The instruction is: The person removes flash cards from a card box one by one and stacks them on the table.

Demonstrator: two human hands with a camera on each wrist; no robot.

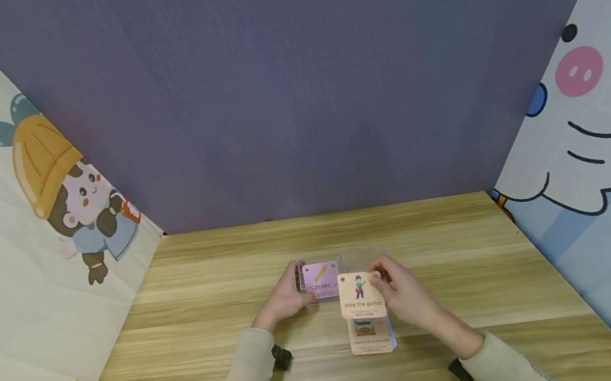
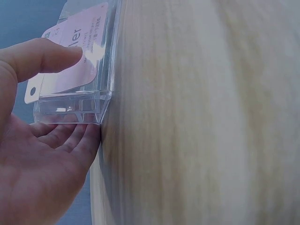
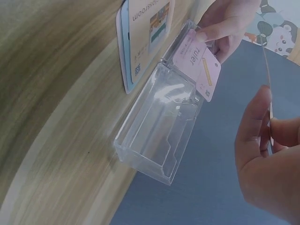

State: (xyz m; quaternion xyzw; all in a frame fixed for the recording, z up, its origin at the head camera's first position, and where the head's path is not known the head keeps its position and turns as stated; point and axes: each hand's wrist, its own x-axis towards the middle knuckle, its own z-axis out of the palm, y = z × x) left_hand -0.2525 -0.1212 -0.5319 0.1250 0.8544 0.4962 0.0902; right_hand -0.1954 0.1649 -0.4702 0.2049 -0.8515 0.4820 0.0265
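A clear plastic box with two compartments sits on the table. My left hand grips its left end, fingers against the end wall. The left thumb rests on a pink "ruler" card lying over the left compartment. In the right wrist view, bare walls and floor show in the other compartment. My right hand pinches a cream "play the guitar" card by its upper right corner, in front of the box. Below that card lies a small stack of cards with "clean the classroom" on top, partly covered in the head view.
The wood-grain table runs back to a dark blue-grey panel. Cartoon-printed sheets stand at the left and right sides. A small black device is at the left wrist, another at the right.
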